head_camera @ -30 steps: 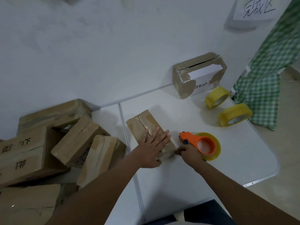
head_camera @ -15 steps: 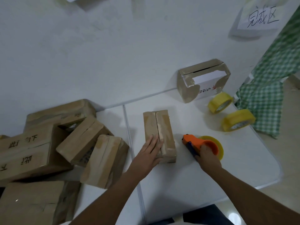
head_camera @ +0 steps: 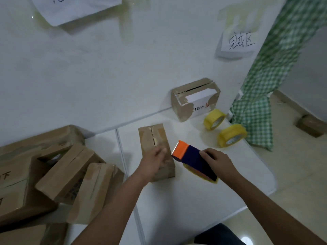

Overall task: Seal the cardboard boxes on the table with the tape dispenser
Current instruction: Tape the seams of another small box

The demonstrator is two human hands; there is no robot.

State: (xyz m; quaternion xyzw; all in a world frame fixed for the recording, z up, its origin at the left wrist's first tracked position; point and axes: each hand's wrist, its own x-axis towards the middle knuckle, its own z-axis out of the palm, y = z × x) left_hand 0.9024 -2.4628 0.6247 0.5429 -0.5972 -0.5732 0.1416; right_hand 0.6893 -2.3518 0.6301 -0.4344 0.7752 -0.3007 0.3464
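Note:
A small brown cardboard box lies on the white table, its top flaps meeting in a lengthwise seam. My left hand rests on the near end of the box, blurred, fingers extended. My right hand grips an orange and dark tape dispenser with a yellow tape roll, lifted off the table just right of the box. Its orange toothed end points toward the box's right edge near my left fingers.
A pile of cardboard boxes fills the left side. At the back right stands a taped box with a white label, beside two yellow tape rolls. A green checked cloth hangs at the right table edge.
The box was turned from a diagonal to lie lengthwise away from me. My right hand lifted the dispenser off the table and swung its orange end toward the box.

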